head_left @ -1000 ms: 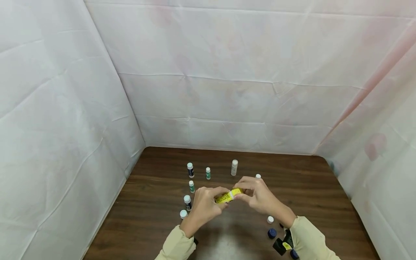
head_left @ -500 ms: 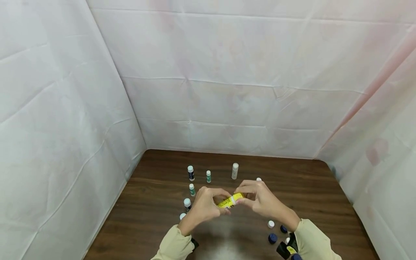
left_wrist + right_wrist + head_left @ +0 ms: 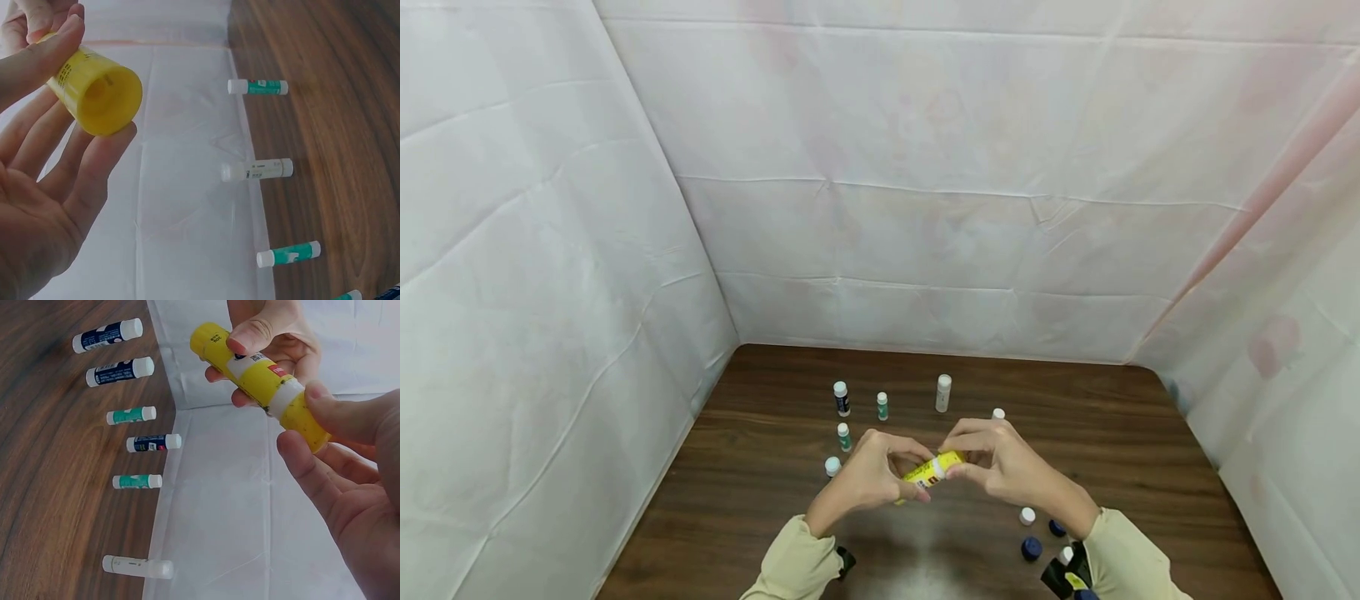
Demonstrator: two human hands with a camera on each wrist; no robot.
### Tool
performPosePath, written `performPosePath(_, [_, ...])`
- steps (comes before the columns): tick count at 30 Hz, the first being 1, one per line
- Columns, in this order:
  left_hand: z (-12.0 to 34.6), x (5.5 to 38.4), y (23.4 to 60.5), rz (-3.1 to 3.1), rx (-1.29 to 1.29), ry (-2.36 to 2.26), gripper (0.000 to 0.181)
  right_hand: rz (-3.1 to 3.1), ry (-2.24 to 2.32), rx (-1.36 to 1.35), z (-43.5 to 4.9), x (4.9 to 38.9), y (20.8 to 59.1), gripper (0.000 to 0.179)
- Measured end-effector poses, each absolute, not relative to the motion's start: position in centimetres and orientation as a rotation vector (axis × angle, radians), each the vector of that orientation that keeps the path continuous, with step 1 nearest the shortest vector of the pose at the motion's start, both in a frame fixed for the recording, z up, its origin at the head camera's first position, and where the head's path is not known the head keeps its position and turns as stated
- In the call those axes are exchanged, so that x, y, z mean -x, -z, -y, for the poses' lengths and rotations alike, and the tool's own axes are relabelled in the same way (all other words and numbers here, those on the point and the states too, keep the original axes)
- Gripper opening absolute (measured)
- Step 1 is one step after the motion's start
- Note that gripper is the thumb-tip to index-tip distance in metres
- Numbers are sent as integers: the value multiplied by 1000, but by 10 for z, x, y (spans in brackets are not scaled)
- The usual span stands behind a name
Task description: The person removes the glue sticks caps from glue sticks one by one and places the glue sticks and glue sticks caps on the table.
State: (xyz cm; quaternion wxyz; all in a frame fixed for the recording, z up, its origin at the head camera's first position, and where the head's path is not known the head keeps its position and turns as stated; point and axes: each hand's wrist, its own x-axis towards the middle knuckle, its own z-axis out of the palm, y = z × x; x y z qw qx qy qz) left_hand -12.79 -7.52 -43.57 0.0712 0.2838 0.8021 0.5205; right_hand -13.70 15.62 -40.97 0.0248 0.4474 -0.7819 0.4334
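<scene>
A yellow glue stick [image 3: 928, 472] is held tilted above the table between both hands. My left hand [image 3: 874, 477] grips its body, thumb along one side and fingers along the other. My right hand [image 3: 992, 460] pinches the yellow cap end [image 3: 304, 425]. Between body and cap shows a white collar [image 3: 287, 395]. In the left wrist view the hollow yellow base [image 3: 107, 100] faces the camera, with a dial inside. A red and black label patch [image 3: 276, 370] is on the body in the right wrist view.
On the brown table [image 3: 760, 517] stand green glue sticks [image 3: 882, 407], dark blue ones [image 3: 842, 400] and a white one [image 3: 943, 394]. Right of the hands lie a white cap [image 3: 1027, 517] and blue caps [image 3: 1032, 548]. White cloth walls [image 3: 925, 208] enclose the table's back and sides.
The glue stick's body has turned so its red and black label now shows. Both hands sit slightly lower in the head view; the left forearm now hides a white-capped stick.
</scene>
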Motion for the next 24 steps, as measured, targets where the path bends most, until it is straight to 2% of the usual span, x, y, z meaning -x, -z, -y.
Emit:
performPosePath(10, [77,127,431,-2300,-836,-1579,35,2387,-1305,-1410,-157,133,408,20])
performPosePath(18, [80,128,431,-2333,-958,-1490,34,2345,-1320,-1429,-157,130,410,23])
performPosePath(24, [83,126,429,-2299,-941,-1489,36,2341,-1308,-1459,-155,126,405,23])
